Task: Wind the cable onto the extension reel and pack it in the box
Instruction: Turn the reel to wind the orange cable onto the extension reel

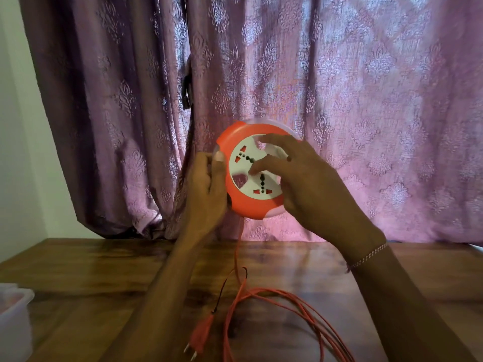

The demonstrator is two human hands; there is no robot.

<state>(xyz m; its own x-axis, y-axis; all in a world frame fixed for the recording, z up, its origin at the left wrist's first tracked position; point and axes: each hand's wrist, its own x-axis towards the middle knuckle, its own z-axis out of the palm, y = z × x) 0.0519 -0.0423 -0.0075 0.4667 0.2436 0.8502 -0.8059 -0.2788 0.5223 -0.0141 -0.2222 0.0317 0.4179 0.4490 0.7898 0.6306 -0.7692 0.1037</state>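
Observation:
A round orange extension reel (pixel 241 199) with a white socket face is held up above the wooden table (pixel 104 270), in front of the curtain. My left hand (pixel 209 189) grips its left rim, thumb on the edge. The fingers of my right hand (pixel 292 176) rest on the white face, slightly blurred, one fingertip near the hub. An orange cable (pixel 236 259) hangs from the reel's bottom down to the table, where it lies in loose loops (pixel 300 307). Its orange two-pin plug (pixel 200 335) lies near the front edge.
A translucent white plastic container (pixel 13 322) stands at the table's left front edge. A purple patterned curtain (pixel 339 100) hangs close behind the table. A pale wall (pixel 18 126) is at the left.

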